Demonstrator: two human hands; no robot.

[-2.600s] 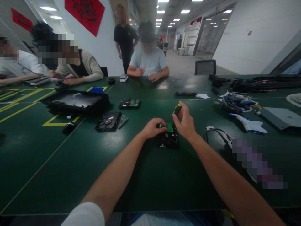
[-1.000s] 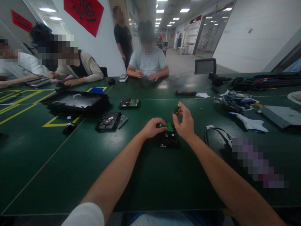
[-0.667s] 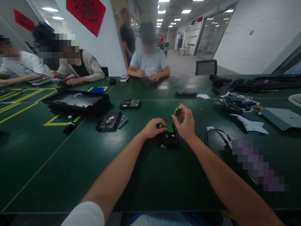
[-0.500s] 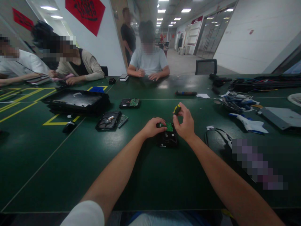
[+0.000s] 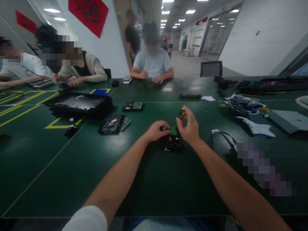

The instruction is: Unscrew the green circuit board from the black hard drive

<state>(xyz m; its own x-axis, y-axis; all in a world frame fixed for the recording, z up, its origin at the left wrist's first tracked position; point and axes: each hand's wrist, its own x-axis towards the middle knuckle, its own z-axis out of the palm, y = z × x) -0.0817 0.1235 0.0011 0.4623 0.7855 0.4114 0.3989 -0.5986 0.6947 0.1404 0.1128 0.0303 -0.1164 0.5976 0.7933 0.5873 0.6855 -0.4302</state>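
A hard drive [image 5: 171, 143] with a green circuit board [image 5: 173, 130] lies on the table in front of me. My left hand [image 5: 157, 131] grips its left side, fingers curled over the far part of the board. Above the drive's far right corner, my right hand [image 5: 190, 126] pinches the yellow and black handle of a screwdriver [image 5: 181, 112] between thumb and fingers. The handle stands roughly upright, tilted slightly. Its tip is too small and hidden to make out against the drive.
To the left lie an opened drive [image 5: 111, 124], a loose circuit board [image 5: 125, 124], another drive [image 5: 133, 106] and a black tray [image 5: 79, 102]. On the right are a cable [image 5: 222, 134], gloves [image 5: 255, 125] and a grey metal box [image 5: 287, 120]. A person [image 5: 152, 61] sits opposite.
The screwdriver handle has turned in my right fingers, showing less yellow. My left hand and the hard drive stay in place.
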